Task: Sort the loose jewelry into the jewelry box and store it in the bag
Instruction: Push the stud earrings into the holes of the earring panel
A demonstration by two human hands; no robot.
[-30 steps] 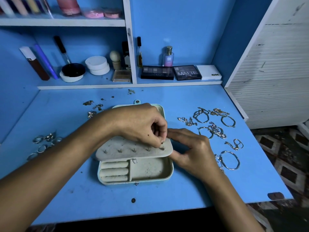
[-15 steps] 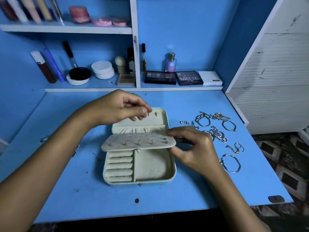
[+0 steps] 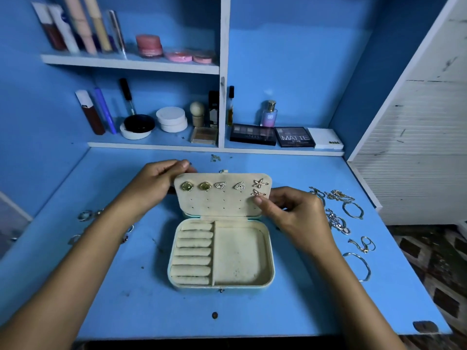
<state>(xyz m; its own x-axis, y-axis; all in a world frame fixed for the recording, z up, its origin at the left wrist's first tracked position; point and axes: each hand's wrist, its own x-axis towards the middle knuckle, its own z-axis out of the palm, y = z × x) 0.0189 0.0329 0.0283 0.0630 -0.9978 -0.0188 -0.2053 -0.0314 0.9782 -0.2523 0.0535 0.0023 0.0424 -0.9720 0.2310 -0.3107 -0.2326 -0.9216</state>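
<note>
A pale green jewelry box (image 3: 270, 274) lies open mid-desk, with ring rolls (image 3: 193, 251) on its left and a bare compartment on its right. Its earring panel (image 3: 222, 203) stands flipped up, showing several stud earrings (image 3: 204, 186) along the top. My left hand (image 3: 154, 184) pinches the panel's upper left corner. My right hand (image 3: 290, 210) holds the panel's right edge, thumb beside a starfish earring (image 3: 257, 193). Loose bracelets and chains (image 3: 338, 218) lie to the right, and rings (image 3: 86, 214) to the left. No bag is in view.
Shelves at the back hold makeup palettes (image 3: 252, 133), a perfume bottle (image 3: 269, 114), jars and tubes. A white slatted cabinet (image 3: 417, 147) stands on the right. The desk's front edge (image 3: 227, 335) is near me, and a small dark spot (image 3: 214, 315) lies before the box.
The earring panel has swung from lying flat over the tray to standing up, showing the earrings' fronts. My left hand moved from above the lid to the panel's top left corner.
</note>
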